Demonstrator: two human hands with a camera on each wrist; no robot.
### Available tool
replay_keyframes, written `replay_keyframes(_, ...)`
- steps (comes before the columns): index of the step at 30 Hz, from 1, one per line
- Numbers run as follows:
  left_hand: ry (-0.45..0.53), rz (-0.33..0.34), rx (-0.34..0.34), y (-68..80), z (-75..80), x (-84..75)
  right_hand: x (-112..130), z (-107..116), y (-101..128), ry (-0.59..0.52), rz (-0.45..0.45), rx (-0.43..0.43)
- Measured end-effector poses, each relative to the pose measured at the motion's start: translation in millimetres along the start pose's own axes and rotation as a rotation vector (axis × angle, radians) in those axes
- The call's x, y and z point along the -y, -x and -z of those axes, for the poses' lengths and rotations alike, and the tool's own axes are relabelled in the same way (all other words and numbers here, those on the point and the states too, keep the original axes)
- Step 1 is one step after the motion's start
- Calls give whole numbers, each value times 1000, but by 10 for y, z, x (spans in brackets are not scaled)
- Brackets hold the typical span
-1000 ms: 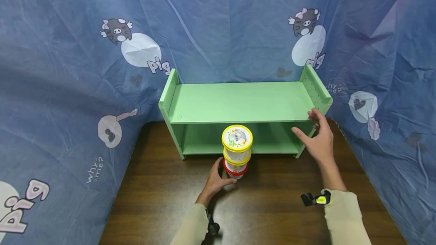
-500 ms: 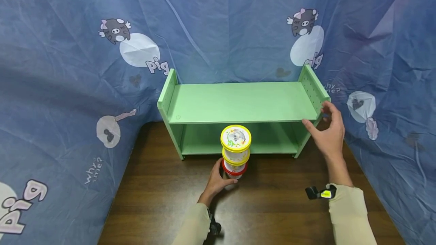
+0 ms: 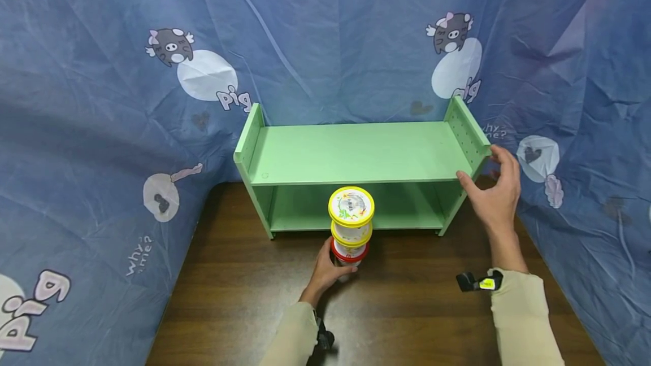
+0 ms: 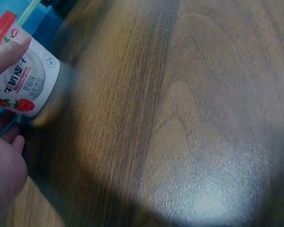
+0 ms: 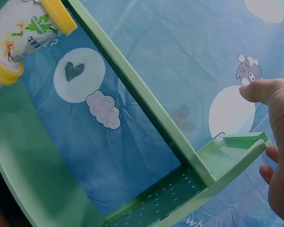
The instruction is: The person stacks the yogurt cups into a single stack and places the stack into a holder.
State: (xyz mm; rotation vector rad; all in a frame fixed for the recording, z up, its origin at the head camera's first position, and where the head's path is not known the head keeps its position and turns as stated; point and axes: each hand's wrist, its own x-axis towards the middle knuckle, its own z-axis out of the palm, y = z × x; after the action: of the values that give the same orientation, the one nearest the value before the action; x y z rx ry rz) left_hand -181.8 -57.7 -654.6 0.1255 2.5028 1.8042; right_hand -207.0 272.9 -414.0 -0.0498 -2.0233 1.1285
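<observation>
Three lidded cups stand stacked on the dark wood table [image 3: 407,309] in front of a green two-level shelf [image 3: 356,154]. The top cup [image 3: 351,207] and the middle cup [image 3: 351,234] have yellow lids. The bottom cup [image 3: 350,254] has a red lid and a strawberry label [image 4: 28,87]. My left hand [image 3: 325,270] grips this bottom cup, thumb [image 4: 7,54] against its side. My right hand [image 3: 490,191] holds the front edge of the shelf's right side panel [image 5: 227,161], thumb in front and fingers round the outer face.
Blue cloth printed with pigs [image 3: 127,100] hangs close behind the shelf and down both sides of the table. Both levels of the shelf hold nothing. Bare table [image 4: 189,118] stretches toward me on either side of the stack.
My right hand has moved up and to the right, from in front of the shelf's lower right opening onto the right side panel. The left hand and the stack have stayed put.
</observation>
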Motion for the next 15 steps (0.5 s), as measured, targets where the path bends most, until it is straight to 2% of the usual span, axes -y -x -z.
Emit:
replay_keyframes(10, 52, -18, -29, -30, -58, 15, -97, -72, -48, 8, -10, 30)
replay_keyframes(15, 50, 15, -44, -48, -87, 35, -140, -111, -73, 46, -35, 65)
